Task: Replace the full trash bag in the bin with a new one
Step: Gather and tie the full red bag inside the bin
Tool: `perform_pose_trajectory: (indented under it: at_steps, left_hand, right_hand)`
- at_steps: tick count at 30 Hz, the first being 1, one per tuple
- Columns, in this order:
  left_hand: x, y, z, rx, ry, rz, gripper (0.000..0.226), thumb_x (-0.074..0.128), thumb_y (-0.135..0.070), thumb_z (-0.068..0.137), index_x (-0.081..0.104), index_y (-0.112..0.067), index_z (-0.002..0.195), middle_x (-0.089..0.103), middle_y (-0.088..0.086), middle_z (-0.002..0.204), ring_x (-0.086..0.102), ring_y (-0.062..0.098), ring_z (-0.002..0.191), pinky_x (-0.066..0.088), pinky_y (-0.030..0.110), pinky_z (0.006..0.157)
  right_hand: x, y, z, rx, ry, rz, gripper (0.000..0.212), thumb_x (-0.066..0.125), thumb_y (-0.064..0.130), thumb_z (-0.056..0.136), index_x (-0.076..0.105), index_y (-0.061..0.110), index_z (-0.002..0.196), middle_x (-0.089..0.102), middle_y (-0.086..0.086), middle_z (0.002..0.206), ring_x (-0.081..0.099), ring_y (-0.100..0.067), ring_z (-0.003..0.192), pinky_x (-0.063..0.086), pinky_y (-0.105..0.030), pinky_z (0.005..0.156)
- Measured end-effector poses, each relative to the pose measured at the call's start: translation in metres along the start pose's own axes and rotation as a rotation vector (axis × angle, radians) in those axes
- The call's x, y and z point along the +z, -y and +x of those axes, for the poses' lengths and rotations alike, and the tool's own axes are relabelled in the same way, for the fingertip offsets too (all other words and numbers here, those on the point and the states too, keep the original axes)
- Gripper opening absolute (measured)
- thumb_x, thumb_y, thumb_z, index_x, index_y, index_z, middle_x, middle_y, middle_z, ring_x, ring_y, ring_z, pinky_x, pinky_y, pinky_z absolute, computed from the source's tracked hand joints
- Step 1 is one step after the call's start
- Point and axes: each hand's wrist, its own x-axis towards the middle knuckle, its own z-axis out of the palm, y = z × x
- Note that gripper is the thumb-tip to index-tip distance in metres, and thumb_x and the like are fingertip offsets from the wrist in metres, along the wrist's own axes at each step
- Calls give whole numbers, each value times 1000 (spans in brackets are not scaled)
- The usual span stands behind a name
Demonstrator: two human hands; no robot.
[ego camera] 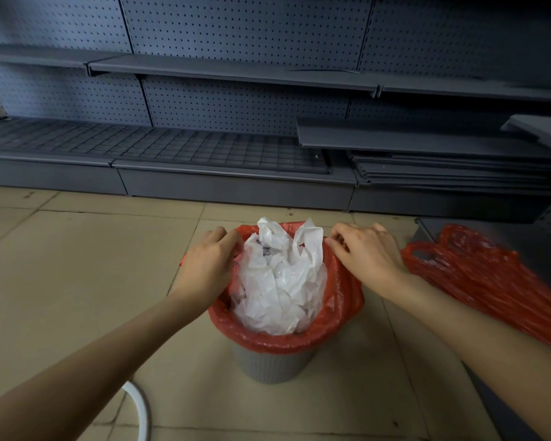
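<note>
The grey bin [272,364] is set on the tiled floor [61,265], lined by the red bag [268,340]. Its rim is pinched at nine o'clock by the left hand [209,265] and at three o'clock by the right hand [368,253], both palms down, forearms extended. White crumpled plastic [279,281] fills it. A spare red bag [487,278] lies farther toward three o'clock.

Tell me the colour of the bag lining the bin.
Red, a translucent plastic liner folded over the grey bin; the head view shows it.

No readable text, label, brand, number or sign shows anywhere.
</note>
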Motion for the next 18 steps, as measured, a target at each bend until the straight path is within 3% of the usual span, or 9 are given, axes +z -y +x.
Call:
perform_pose_trajectory:
  at_steps: [4, 11, 18]
  left_hand:
    - [-4, 10, 2, 20, -59, 42, 6, 55, -15, 87, 58, -17, 92, 58, -1, 80, 52, 22, 73, 37, 31, 57]
    - [-7, 37, -4, -130, -23, 37, 14, 55, -15, 85, 59, -25, 95, 59, -7, 85, 57, 19, 75, 46, 32, 58]
    - [-4, 23, -1, -56, -28, 70, 12, 56, -15, 85, 62, -22, 93, 60, -5, 82, 56, 19, 72, 43, 31, 56]
  right_hand:
    - [-3, -15, -4, 37, -4, 29, 19, 48, 35, 93, 62, 23, 92, 70, 6, 86, 64, -18, 74, 38, -33, 87]
    - [7, -50, -21, 60, 119, -13, 19, 47, 33, 94, 63, 23, 98, 70, 6, 92, 64, -15, 79, 37, -30, 87]
    - [21, -56, -28, 63, 233, -43, 19, 48, 43, 92, 59, 29, 99, 68, 12, 90, 63, -9, 80, 38, -30, 85]
